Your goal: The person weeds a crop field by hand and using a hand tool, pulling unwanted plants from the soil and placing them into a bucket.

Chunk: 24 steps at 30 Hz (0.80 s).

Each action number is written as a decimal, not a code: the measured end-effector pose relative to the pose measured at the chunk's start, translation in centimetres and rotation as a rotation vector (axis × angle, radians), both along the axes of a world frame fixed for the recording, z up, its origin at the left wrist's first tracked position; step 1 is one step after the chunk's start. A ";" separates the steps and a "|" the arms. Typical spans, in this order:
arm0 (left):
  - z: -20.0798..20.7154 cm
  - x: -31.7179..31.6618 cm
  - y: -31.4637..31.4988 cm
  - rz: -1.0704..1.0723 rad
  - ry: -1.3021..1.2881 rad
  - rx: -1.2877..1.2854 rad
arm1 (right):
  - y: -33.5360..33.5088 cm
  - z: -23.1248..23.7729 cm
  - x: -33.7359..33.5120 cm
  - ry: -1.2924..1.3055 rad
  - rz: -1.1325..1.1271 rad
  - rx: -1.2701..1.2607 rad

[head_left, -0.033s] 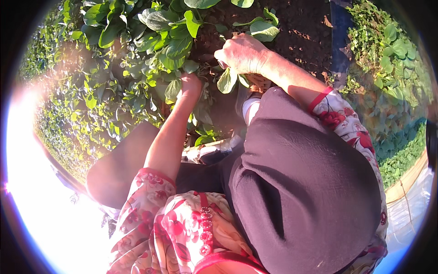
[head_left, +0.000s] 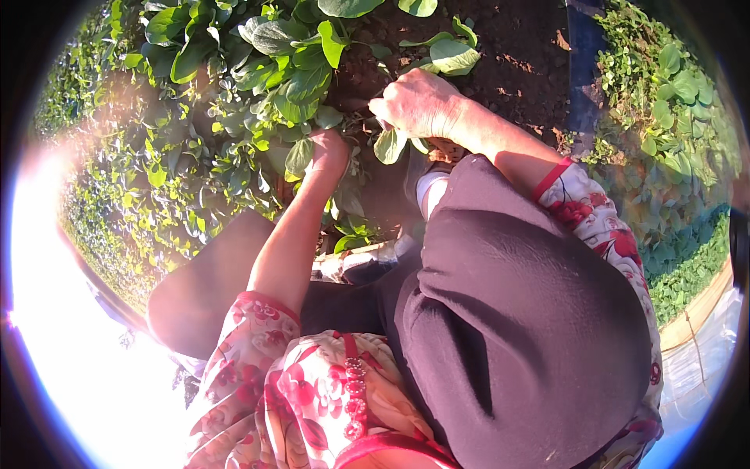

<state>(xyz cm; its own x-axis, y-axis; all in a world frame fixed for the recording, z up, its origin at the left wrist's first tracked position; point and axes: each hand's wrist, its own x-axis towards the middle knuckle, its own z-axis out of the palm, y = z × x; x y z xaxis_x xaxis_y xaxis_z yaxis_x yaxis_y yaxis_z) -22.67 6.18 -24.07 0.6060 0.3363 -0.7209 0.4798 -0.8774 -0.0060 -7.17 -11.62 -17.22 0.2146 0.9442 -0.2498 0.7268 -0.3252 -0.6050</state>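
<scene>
My right hand (head_left: 419,103) is closed in a fist above the dark soil, knuckles up. Broad green leaves (head_left: 389,146) stick out below its curled fingers, and the stems appear to be held inside. My left hand (head_left: 330,153) reaches in at the edge of the leafy green plants (head_left: 301,78); its fingers are hidden by foliage and shade, so whether it grips a stem does not show. One leaf (head_left: 298,157) lies against the left side of that hand. Beyond my right fist grows another small leafy plant (head_left: 453,57).
Dense greens (head_left: 195,141) cover the ground on the left. Bare brown soil (head_left: 516,62) lies at the far right of my hands, bordered by a dark strip (head_left: 586,70). More plants (head_left: 676,102) grow past it. My bent knees (head_left: 531,297) are close below my hands.
My right hand has come slightly nearer to me, along with the leaves under it. My left hand has hardly moved.
</scene>
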 end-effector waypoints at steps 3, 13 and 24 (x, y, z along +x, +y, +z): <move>2.5 -3.4 -1.4 -0.186 -0.125 0.028 | -1.5 1.1 -3.5 -0.038 -0.008 0.004; 9.9 -7.6 -7.1 -0.151 -0.091 -0.256 | -4.0 5.8 -0.3 -0.042 -0.101 -0.190; 5.7 -5.3 -6.1 -0.114 -0.057 -0.098 | -2.4 5.3 -0.7 -0.068 0.025 -0.049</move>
<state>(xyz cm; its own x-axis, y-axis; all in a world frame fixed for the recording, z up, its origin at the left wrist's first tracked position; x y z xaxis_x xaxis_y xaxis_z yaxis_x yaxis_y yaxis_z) -27.93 0.06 -18.41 0.6768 0.1922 -0.7106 0.3738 -0.9213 0.1069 -7.85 -14.04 -11.97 0.2088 0.9367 -0.2810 0.7741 -0.3339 -0.5379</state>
